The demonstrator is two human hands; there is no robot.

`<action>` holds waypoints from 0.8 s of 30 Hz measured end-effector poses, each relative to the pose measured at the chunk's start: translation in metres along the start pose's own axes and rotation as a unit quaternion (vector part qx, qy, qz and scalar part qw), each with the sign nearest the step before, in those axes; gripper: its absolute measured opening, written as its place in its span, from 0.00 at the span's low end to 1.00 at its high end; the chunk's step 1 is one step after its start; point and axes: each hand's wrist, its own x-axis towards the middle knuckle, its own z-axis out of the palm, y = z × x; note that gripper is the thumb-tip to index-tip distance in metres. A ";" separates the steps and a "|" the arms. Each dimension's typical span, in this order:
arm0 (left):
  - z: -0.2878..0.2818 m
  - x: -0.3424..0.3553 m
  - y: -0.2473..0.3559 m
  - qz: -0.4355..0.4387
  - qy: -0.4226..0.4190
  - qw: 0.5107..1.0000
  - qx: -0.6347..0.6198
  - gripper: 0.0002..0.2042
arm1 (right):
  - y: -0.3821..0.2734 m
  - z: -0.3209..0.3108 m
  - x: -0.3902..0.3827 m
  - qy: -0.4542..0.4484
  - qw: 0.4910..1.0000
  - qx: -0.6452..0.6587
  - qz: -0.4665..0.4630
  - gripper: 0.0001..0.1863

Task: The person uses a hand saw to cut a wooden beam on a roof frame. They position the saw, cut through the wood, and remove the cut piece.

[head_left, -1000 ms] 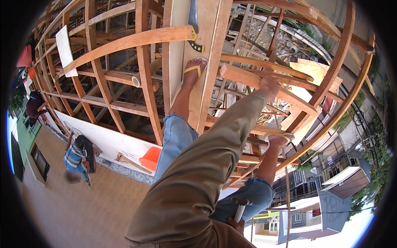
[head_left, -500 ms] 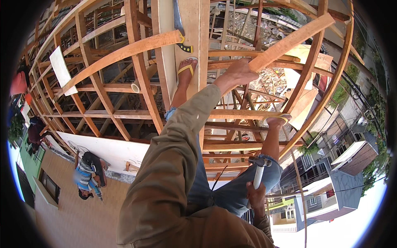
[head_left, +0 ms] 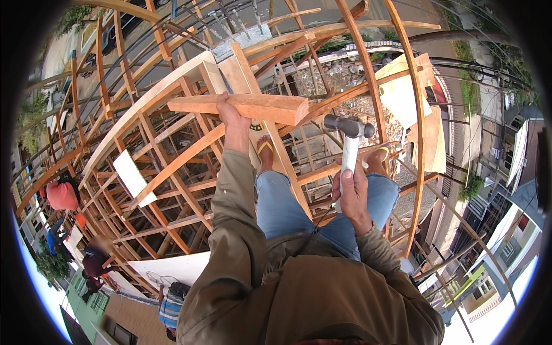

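My left hand (head_left: 232,119) is closed around a short length of wooden beam (head_left: 270,107), held up in front of me over the framework. The beam lies almost level, its sawn end toward the right. In my right hand (head_left: 353,192) is a hammer (head_left: 349,150), gripped by its white handle with the dark metal head up. The hammer head is just right of the beam's end, apart from it. Behind the beam, part of the handsaw's black and yellow handle (head_left: 255,127) shows on a plank near my sandalled foot (head_left: 265,150).
An open wooden grid (head_left: 172,190) spreads beneath and left of me, with gaps down to rubble. A white board (head_left: 134,177) lies on it. Curved rafters (head_left: 418,115) and plywood sheets (head_left: 428,138) are at right. Other people, one in a striped shirt (head_left: 171,307), are at lower left.
My left hand has brought the beam back leftward and turned it nearly level. My right hand has raised the hammer from beside my thigh toward the beam. The view has shifted.
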 end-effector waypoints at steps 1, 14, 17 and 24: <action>0.004 -0.011 0.011 0.004 0.004 1.000 -0.018 0.21 | -0.025 0.003 -0.001 -0.006 1.000 -0.012 -0.012 0.26; 0.053 -0.108 0.060 -0.082 -0.073 0.989 -0.101 0.30 | -0.146 0.052 -0.017 -0.028 0.958 -0.248 -0.142 0.26; 0.049 -0.103 0.071 -0.073 -0.120 0.988 -0.071 0.30 | -0.133 0.063 -0.054 -0.012 0.978 -0.151 -0.141 0.24; 0.055 -0.118 0.096 -0.091 -0.129 0.985 -0.070 0.28 | -0.226 0.042 -0.101 0.095 0.858 0.211 -0.458 0.25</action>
